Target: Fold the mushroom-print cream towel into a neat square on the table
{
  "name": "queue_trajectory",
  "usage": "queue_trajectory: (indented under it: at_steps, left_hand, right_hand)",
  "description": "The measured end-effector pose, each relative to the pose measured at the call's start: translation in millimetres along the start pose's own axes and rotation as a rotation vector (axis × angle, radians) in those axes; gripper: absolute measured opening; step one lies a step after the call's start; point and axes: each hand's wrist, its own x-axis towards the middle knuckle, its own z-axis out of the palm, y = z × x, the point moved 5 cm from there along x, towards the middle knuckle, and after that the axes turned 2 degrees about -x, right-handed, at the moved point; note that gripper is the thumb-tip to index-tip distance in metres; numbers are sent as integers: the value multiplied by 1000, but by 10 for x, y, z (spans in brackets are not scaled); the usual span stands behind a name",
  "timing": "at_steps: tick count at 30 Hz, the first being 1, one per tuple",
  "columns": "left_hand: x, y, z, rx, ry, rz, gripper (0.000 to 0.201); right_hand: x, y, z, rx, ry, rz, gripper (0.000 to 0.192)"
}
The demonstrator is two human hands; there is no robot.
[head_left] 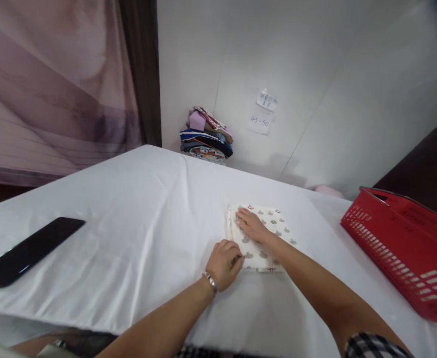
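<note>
A cream folded cloth (269,238) printed with small grey, red and green figures lies flat on the white-covered table. My right hand (252,225) rests on its upper left part, palm down with the fingers stretched out. At the cloth's lower left corner, my left hand (224,263) has its thumb and fingers pinched together on the edge. A silver bracelet (210,282) circles my left wrist. The exact fold under the left fingertips is hidden.
A red plastic basket (401,248) stands at the table's right side. A black flat panel (32,251) lies on the left. Behind the table's far edge is a stack of folded clothes (206,136) by the wall, where paper notes (259,123) hang. A pink curtain (54,89) hangs at left.
</note>
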Motion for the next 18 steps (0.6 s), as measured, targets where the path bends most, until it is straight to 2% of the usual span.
queue_trajectory:
  at_steps: [2,4,7,11,14,18]
  left_hand:
    - [0,-14,12,-17,-12,-18,12]
    - [-1,-27,22,-37,-24,-26,12]
    - [-1,-45,31,-69,-33,-32,11]
    - [1,-43,22,-112,-42,-35,11]
    - [-1,-32,4,-143,-36,-41,11]
    - [-10,-28,3,-183,-31,-44,11]
  right_hand:
    - [161,70,-100,12,80,47,35]
    - [356,117,-178,4,101,161,38]
    - [639,82,-187,-78,-41,298,46]
    - [871,-46,-107,-169,-266,321,39]
    - [926,-75,-110,-142,-311,328,33]
    - [885,-38,-211,-84,-301,379,31]
